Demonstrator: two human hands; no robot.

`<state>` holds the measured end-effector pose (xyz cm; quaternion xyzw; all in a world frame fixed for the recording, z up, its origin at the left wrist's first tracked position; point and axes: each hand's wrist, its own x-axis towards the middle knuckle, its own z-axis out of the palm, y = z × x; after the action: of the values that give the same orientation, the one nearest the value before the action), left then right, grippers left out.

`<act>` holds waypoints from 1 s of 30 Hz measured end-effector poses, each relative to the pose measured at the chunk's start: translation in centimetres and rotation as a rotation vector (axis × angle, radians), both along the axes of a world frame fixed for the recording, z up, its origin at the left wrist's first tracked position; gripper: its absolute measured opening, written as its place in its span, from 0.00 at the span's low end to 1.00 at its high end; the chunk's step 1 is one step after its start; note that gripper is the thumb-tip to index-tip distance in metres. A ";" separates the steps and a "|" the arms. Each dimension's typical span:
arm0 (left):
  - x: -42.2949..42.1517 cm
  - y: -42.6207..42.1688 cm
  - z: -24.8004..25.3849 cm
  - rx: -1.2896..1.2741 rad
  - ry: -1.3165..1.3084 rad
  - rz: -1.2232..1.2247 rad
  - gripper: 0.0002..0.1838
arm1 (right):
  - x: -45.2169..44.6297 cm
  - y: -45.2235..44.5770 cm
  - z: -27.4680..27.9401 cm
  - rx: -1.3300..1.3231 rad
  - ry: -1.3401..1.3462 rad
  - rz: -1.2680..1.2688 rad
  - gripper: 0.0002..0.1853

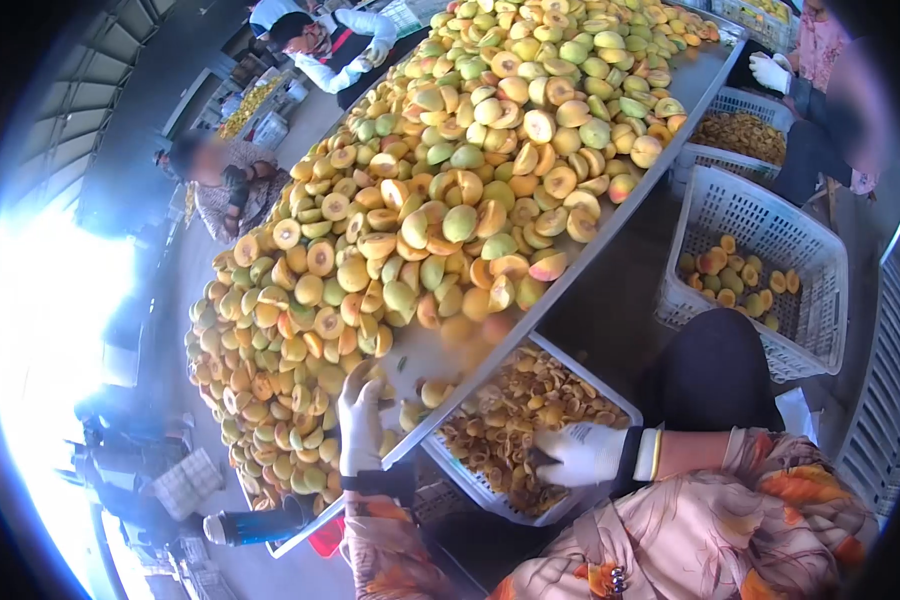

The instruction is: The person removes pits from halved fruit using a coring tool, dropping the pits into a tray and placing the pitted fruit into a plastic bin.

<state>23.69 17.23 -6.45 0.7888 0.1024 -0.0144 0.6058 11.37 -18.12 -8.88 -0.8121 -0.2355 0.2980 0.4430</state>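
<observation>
A large heap of halved yellow-green fruit covers the metal table. My left hand, in a white glove, is at the heap's near edge with fingers curled around something I cannot make out. Over a crate of brown pits and scraps, below the table's edge, is my right hand, also gloved in white; its fingertips are hidden among or against the scraps. A few fruit halves lie on the table just right of my left hand.
A white crate with some fruit halves stands at right, beyond my knee. Behind it is a crate of scraps. A co-worker's gloved hand is at top right. Other people stand across the table. A blue bottle is at lower left.
</observation>
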 end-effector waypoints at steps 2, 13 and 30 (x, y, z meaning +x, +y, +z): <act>-4.1 -2.9 1.5 -0.468 -0.044 -0.030 0.34 | -0.1 0.5 0.0 0.127 -0.039 -0.132 0.19; -19.2 -14.1 5.3 -1.092 -0.136 -0.167 0.41 | -4.4 2.8 5.1 0.416 -0.391 -0.154 0.18; -24.2 -19.2 7.0 -0.215 -0.529 0.337 0.22 | -9.4 3.4 6.6 0.452 -0.585 -0.102 0.21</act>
<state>-0.47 -1.93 0.51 0.6687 0.0685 0.2807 0.6851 2.02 -14.68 -2.26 -0.7552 -0.3711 -0.0285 0.5395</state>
